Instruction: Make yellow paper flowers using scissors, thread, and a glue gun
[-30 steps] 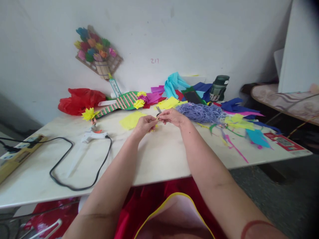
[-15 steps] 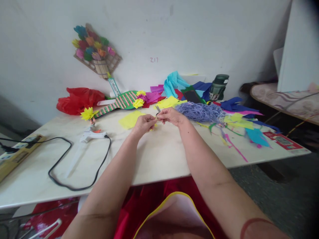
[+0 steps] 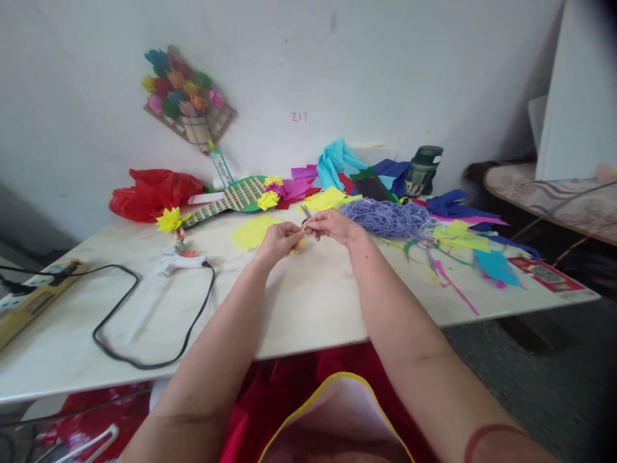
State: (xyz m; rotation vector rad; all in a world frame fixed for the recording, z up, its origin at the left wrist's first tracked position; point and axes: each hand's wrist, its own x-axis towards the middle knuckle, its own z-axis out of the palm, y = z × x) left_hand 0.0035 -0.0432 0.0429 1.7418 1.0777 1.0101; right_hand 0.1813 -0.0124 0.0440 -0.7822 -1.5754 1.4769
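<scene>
My left hand (image 3: pixel 283 239) and my right hand (image 3: pixel 330 226) meet over the middle of the table, fingertips almost touching. Both are closed in a pinch on a small yellowish piece (image 3: pixel 303 228), apparently crepe paper, mostly hidden by the fingers. A bit of yellow also shows just under the fingertips. Flat on the table, left of and behind my left hand, lies a sheet of yellow paper (image 3: pixel 250 231). Scissors (image 3: pixel 305 212) lie just beyond the hands, partly covered by them.
A glue gun (image 3: pixel 180 262) with a black cord (image 3: pixel 108 347) and a power strip (image 3: pixel 41 296) lie left. Behind is a green, striped lute-shaped craft (image 3: pixel 241 196) with yellow paper flowers. Purple string (image 3: pixel 385 217), coloured paper scraps and a dark green bottle (image 3: pixel 424 170) are right.
Both hands stay in almost the same place, still pinching the small yellowish piece, with only slight finger movement. The view has shifted very slightly.
</scene>
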